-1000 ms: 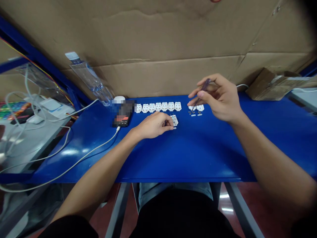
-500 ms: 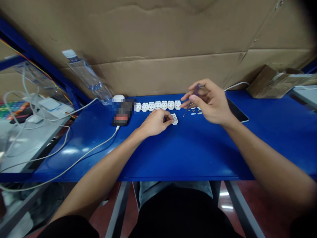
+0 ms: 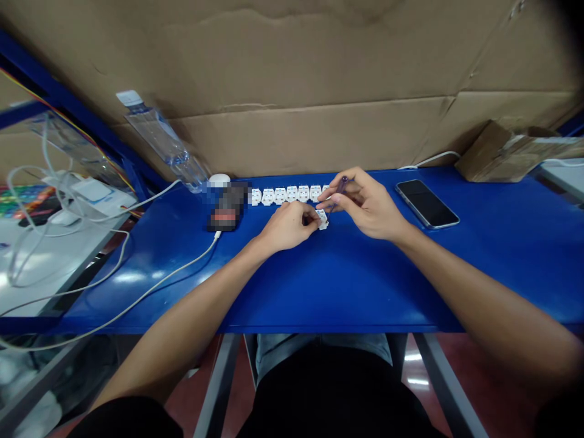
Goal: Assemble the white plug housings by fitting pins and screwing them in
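Pinched in my left hand (image 3: pixel 292 225) is a small white plastic part (image 3: pixel 323 219), held low over the blue table. My right hand (image 3: pixel 369 207) is closed around a slim dark purple screwdriver (image 3: pixel 344 180), which slants downward. Its tip is at the white part, though whether it sits in a screw is too small to tell. Behind my hands stands a row of several similar white plastic parts (image 3: pixel 292 194); my right hand covers the row's right end.
On the blue table (image 3: pixel 319 286), a phone (image 3: pixel 427 204) lies to the right and a partly blurred phone (image 3: pixel 224 210) with a white cable to the left. A clear bottle (image 3: pixel 159 137) leans at the back left. A cardboard box (image 3: pixel 495 152) stands at the back right.
My right hand has moved left and down, bringing the screwdriver tip to the white part. The phone on the right is now uncovered. My left hand has stayed in place.
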Demonstrator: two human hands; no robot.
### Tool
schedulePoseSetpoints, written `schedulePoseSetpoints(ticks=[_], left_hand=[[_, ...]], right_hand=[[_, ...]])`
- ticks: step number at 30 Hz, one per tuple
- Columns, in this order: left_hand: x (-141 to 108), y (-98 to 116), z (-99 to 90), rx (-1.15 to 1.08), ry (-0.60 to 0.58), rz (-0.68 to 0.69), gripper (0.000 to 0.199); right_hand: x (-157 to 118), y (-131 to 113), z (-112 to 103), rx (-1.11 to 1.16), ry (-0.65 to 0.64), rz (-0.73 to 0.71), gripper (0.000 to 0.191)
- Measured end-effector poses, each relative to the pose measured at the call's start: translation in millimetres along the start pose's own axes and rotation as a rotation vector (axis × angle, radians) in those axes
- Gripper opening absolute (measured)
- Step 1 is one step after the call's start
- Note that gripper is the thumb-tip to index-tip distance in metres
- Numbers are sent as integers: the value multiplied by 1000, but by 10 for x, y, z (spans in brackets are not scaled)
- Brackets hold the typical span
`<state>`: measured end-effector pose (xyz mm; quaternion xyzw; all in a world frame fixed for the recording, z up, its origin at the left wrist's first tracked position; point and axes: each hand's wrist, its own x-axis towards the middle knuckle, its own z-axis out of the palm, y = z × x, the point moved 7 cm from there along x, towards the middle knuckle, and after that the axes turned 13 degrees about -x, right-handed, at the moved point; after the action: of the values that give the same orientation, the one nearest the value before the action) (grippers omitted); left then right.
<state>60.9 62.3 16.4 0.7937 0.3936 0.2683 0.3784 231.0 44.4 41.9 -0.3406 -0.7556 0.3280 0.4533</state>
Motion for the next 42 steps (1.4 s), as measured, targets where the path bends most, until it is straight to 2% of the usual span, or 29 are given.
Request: schedulePoseSetpoints(ticks=[15, 21, 25, 30, 33, 38, 42], left_hand=[[2, -14, 0, 70, 25, -2, 20], [-8, 14, -6, 65, 29, 12, 19], [-12, 24, 0, 59, 23, 31, 20], [-7, 10, 2, 61, 20, 38, 20], [-3, 5, 3, 55, 21, 39, 19], [0, 12, 7, 44, 12, 41, 21], [3, 12, 1, 49, 16, 43, 20]], right_hand=[[-2, 42, 21, -52, 17, -23, 23], [-24, 66, -3, -173, 52, -11, 30], [-44, 12, -13, -327, 75, -76, 43], [-63, -87, -1, -431, 85, -209, 38], [-53, -111, 27, -433, 47, -219, 42], [-53, -181, -2, -612, 163, -268, 39], [-36, -122, 41, -523, 60, -214, 49]])
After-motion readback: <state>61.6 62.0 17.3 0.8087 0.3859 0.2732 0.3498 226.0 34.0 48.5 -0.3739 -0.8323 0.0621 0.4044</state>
